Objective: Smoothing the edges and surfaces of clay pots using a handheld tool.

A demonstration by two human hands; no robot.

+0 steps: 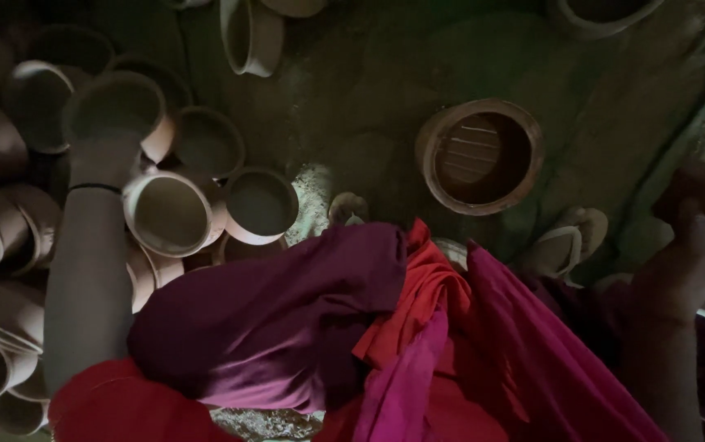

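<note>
A clay pot [119, 110] is gripped by the left hand [105, 151], amid many stacked pots [168, 213]. The right hand [696, 237] is raised, fingers curled; what it holds cannot be told. A ribbed-bottomed pot [479, 155] is seen between the hands.

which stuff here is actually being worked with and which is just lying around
In hand:
- left hand gripping a clay pot by its rim
- stacked clay pots beside it
- right hand, raised; what it touches is unclear

Lying about:
- wide clay ring on the floor
- sandals
</note>
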